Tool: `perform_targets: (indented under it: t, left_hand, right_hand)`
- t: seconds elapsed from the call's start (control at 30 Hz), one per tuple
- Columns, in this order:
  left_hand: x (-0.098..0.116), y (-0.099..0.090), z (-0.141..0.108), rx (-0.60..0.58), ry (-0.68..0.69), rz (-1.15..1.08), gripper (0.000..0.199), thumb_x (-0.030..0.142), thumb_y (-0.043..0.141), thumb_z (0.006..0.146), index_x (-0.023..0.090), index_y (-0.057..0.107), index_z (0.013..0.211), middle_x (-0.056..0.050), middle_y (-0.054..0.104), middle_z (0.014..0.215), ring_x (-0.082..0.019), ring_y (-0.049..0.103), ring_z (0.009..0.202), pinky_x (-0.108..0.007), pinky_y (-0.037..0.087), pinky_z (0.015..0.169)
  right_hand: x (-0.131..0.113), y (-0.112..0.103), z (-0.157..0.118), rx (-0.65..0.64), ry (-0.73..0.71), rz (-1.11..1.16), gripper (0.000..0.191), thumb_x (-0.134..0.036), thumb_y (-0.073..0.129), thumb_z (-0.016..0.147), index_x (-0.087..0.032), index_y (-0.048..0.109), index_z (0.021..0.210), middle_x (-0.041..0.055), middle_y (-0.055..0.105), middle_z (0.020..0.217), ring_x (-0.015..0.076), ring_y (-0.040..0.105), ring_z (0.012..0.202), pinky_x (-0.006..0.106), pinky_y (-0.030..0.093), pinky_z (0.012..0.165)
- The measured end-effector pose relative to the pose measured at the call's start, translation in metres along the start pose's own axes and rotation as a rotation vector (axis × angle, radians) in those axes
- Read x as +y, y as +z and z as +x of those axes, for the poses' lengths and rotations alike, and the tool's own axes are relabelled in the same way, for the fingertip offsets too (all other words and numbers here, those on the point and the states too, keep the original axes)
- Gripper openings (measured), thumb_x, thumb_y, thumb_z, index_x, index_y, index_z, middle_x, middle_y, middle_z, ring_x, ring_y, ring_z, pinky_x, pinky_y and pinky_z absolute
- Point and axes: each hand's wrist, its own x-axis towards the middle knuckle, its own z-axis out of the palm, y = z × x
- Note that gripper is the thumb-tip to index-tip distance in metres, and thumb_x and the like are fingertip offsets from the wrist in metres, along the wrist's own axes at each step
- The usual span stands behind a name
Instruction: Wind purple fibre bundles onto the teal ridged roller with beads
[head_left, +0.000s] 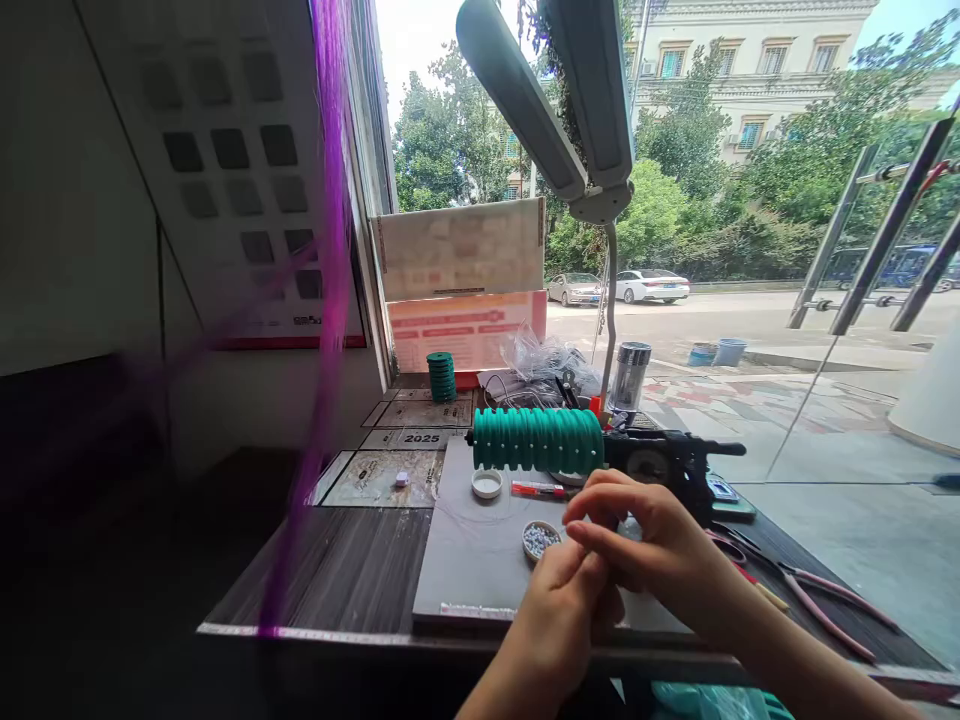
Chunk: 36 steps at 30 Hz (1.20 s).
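Note:
My left hand [559, 610] is closed with its fingers curled in at the front of a pale board [465, 560]. Resting over its fingertips is my right hand [649, 535], thumb and fingers drawn together. Whatever lies between the fingers is hidden or too small to make out. A small round dish of beads [541, 540] sits just beyond my left hand. Behind the hands, a ridged green roller [538, 440] dotted with small white points is held sideways on a black device [667, 465]. A red pen-like tool [536, 489] and a white lid [487, 485] lie beneath it.
Pink-handled pliers [832, 600] and other tools lie to the right. A grey two-armed lamp [600, 200] rises at the back, near a clear jar [630, 375] and a green spool [441, 377]. Blurred purple strands [330, 250] hang at the left. A window stands beyond.

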Motion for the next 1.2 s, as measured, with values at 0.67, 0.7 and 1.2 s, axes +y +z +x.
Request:
perform_targets:
  t: [0.67,0.7,1.2]
  left_hand:
    - [0.036,-0.017,-0.001,0.008,0.110,0.612,0.007,0.022,0.053,0.072,0.016,0.055,0.074,0.000,0.051,0.067,-0.011,0.042,0.065,-0.023,0.033,0.061]
    - [0.037,-0.017,-0.001,0.000,0.106,0.627,0.006,0.022,0.053,0.072,0.016,0.054,0.071,0.001,0.050,0.066,-0.010,0.040,0.064,-0.022,0.031,0.059]
    - [0.018,-0.003,0.029,0.237,0.280,0.182,0.017,0.028,0.060,0.072,0.012,0.055,0.068,0.003,0.049,0.060,-0.007,0.041,0.058,-0.020,0.034,0.058]
  right_hand:
    - [-0.024,-0.023,0.008,-0.322,-0.286,-0.833,0.021,-0.006,0.058,0.071,-0.019,0.058,0.054,0.0024,0.060,0.067,0.0155,0.048,0.069,0.031,0.034,0.065]
    - [-0.025,-0.023,0.009,-0.341,-0.308,-0.874,0.020,-0.004,0.060,0.067,-0.018,0.058,0.053,0.0023,0.060,0.068,0.0155,0.048,0.069,0.031,0.033,0.064]
    - [-0.006,-0.058,0.042,-0.125,-0.247,-0.651,0.019,-0.025,0.047,0.083,-0.020,0.059,0.071,0.0031,0.057,0.077,0.0144,0.051,0.067,0.028,0.036,0.061]
